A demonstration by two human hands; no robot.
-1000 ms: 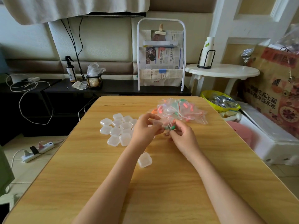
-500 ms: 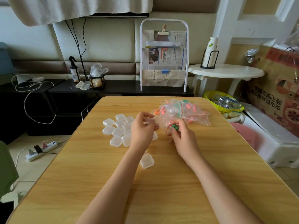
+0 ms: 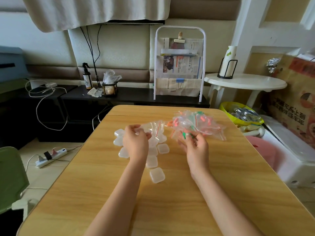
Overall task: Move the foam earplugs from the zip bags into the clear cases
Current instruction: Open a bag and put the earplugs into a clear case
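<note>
Head view: my left hand (image 3: 135, 143) pinches an emptied zip bag (image 3: 156, 127) above the clear cases (image 3: 153, 151) clustered on the desk (image 3: 102, 193). My right hand (image 3: 196, 147) has its grip closed on green foam earplugs (image 3: 185, 135), just in front of the pile of zip bags (image 3: 197, 124). Progress, as I judge it: early. Most bags in the pile show orange, pink and green plugs inside. One case (image 3: 157, 174) sits apart, nearer me. All visible cases appear closed. Whether any case already holds plugs cannot be read through the cloudy plastic. My left hand hides part of the cluster, and the plug count in my right grip is unclear.
</note>
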